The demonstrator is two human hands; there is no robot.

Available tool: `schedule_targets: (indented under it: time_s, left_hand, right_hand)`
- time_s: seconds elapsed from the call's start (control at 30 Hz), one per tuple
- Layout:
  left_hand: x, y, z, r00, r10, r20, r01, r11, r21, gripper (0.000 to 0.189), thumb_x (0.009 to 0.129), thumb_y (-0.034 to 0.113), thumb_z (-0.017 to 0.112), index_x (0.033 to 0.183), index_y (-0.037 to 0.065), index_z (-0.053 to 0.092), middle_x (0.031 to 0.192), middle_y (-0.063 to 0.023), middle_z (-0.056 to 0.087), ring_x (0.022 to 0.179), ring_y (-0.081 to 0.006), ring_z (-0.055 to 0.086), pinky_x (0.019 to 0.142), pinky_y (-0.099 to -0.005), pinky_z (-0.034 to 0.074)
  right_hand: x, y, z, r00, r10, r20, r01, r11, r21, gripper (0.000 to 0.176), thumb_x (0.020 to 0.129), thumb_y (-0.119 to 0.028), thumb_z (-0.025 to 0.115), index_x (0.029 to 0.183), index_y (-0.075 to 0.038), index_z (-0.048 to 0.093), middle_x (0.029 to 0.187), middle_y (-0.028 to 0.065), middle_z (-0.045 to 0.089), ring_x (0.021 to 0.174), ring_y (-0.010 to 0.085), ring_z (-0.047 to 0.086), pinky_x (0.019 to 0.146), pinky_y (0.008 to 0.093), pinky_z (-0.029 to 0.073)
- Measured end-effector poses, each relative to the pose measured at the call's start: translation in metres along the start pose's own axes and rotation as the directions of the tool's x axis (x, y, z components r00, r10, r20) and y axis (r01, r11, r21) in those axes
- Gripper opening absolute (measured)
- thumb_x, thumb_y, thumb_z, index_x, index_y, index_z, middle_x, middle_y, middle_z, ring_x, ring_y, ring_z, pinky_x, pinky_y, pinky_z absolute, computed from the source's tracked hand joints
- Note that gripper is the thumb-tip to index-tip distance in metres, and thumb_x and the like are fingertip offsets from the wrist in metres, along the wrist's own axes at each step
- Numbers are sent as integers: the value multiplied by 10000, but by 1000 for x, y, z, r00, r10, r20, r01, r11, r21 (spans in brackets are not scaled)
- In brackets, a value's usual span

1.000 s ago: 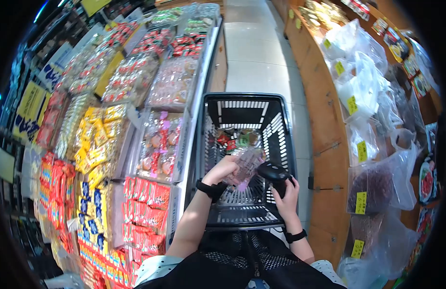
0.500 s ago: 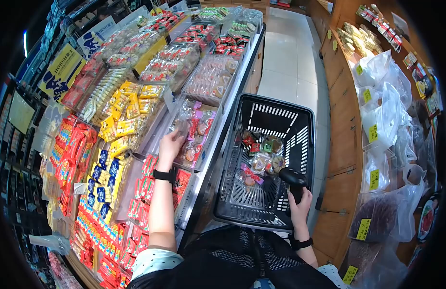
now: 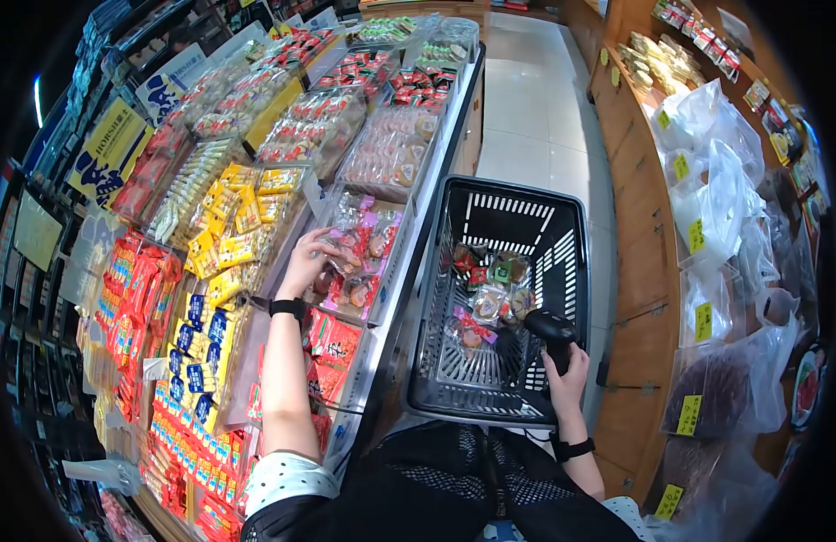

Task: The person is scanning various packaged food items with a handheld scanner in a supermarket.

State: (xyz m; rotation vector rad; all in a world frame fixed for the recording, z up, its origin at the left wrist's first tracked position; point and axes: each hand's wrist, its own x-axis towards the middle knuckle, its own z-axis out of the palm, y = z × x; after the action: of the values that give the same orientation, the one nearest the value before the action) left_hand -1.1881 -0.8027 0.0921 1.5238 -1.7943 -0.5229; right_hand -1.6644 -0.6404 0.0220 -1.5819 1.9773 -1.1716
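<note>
My left hand [image 3: 306, 259] is over the edge of a clear-walled bin, its fingers apart and bent toward red-and-pink packaged snacks [image 3: 379, 242]. Its fingertips are at the packets nearest the bin's left wall; whether they touch one is hard to make out. My right hand [image 3: 569, 372] is wrapped around a black handle with a rounded head [image 3: 550, 325] at the right side of a black shopping basket [image 3: 447, 411]. Inside the basket lie several small wrapped snacks [image 3: 488, 305], some in clear packets, others red, green or pink.
Yellow packets [image 3: 237, 221], blue-and-white ones [image 3: 197, 339] and red ones [image 3: 332, 348] fill the sloped display at left. Bagged goods [image 3: 716, 217] with yellow labels line a wooden shelf unit [image 3: 636, 262] at right. A tiled aisle [image 3: 540, 117] runs ahead between them.
My left hand has drawn back slightly to the left, and its fingers are spread more. My right hand keeps its grip on the handle. The view has shifted a little.
</note>
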Motion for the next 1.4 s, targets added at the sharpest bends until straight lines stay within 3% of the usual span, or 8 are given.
schedule_targets:
  time_s: [0.53,0.73,0.87,0.97,1.13,1.2,1.27,1.4]
  left_hand:
    - [21,-46,5,909,-77,411,105,993,-48,244,624,-102,476,541,69,629,1364,-92,394,1356,-340,58,1091,-361,96]
    - [40,-16,34,970,124,208,-229,743,628,199,677,5,542,792,109,667,1369,-169,335,1288,-396,229,1062,-450,201]
    - [41,108,86,912,382,148,-409,855,318,219,715,9,520,910,32,615,1057,-158,569,1002,-329,523,852,-399,426]
    - [17,161,162,936,263,233,-276,961,21,174,784,144,533,896,29,598,869,-157,607,814,-338,584,716,-408,473]
    - [-25,146,316,737,-127,664,-238,871,430,854,758,391,633,1213,-208,228,833,-199,627,755,-245,649,626,-323,507]
    - [-76,17,446,619,-518,591,549,823,146,645,814,201,525,1317,-58,215,1194,-299,469,966,-431,564,723,-418,502]
    - [-62,83,386,557,-647,521,190,710,678,825,834,261,522,1395,31,-37,1347,-365,211,1065,-557,435,745,-519,480]
    - [-76,81,369,524,-654,545,-267,482,835,1070,688,513,657,1416,163,-44,1432,-269,-14,1193,-561,264,641,-593,490]
  right_hand:
    - [2,-12,1,1000,22,-5,-22,998,-51,480,732,-237,692,1086,26,503,974,168,528,1017,306,441,872,383,367]
    - [6,-9,2,999,-41,-32,36,989,-142,474,728,-222,692,1070,49,507,984,176,533,999,314,456,861,387,375]
    - [11,-20,3,997,-75,-4,72,978,-197,457,723,-215,692,1055,46,517,958,174,564,987,326,467,853,402,379]
    - [11,-7,5,997,-80,1,78,973,-215,463,717,-216,700,1048,50,516,961,178,562,989,325,470,850,403,383]
    - [17,1,1,999,-43,-27,38,985,-166,477,703,-208,717,1042,59,512,955,184,558,974,331,485,846,402,393]
    - [13,-1,5,997,-69,-45,60,982,-177,467,703,-197,716,1037,57,512,940,183,560,959,331,491,834,403,400]
    - [14,0,3,997,-61,-44,54,986,-158,454,705,-192,711,1032,53,514,932,184,562,954,337,493,833,404,399]
    - [21,-13,1,996,-89,14,90,982,-165,431,700,-192,706,1013,40,521,934,179,574,944,344,495,826,408,398]
